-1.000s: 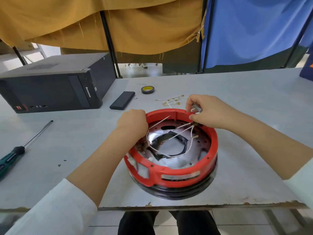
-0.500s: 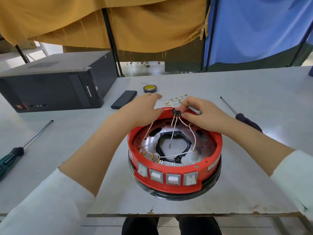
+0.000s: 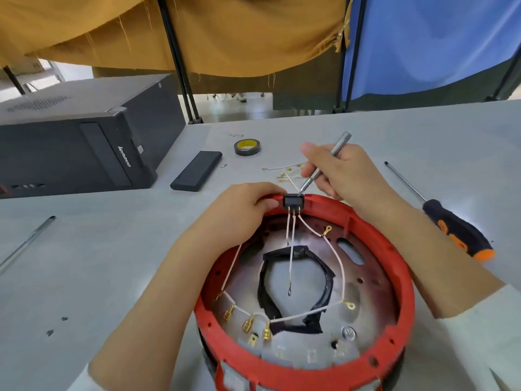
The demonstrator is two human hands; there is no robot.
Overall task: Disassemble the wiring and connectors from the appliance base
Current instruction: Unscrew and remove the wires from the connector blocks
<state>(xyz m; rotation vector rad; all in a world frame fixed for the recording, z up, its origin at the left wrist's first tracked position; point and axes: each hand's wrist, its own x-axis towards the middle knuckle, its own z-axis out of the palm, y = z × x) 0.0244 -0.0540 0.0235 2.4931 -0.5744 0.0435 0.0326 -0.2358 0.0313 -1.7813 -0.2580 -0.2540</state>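
1. Round red plastic appliance base [image 3: 400, 280], open side up, sits on the grey counter [image 3: 112, 263] right under both hands; near edge cut off by the frame.
2. Left hand [image 3: 239, 215] rests on the far rim of the base, fingers curled over the red edge, thumb tip touching the small black connector block [image 3: 293, 201] set in that rim.
3. Right hand [image 3: 344, 173] is just beyond the rim, fingers wrapped around a thin silver metal tool [image 3: 324, 165]; tool tip touches the top of the connector block.
4. Thin white wires [image 3: 337, 266] with brass ring terminals hang from the block down into the base, below both hands.
5. One wire runs to a row of brass spade terminals [image 3: 248, 324] on the inner near wall, close to the left forearm.
6. Black irregular ring piece [image 3: 327, 280] lies on the shiny metal floor of the base, between the forearms.
7. Loose white wire pieces [image 3: 284, 169] lie on the counter just beyond the left hand's fingers.
8. Yellow-and-black tape roll [image 3: 247, 147] and flat black rectangular block [image 3: 196, 170] lie farther out, beyond the left hand.
9. Black desktop computer case [image 3: 70, 153] sits far out to the left.
10. Black-and-orange handled screwdriver [image 3: 454, 230] lies right of the right forearm.
11. Metal shaft [image 3: 25, 244] of another tool lies well left of the left arm.
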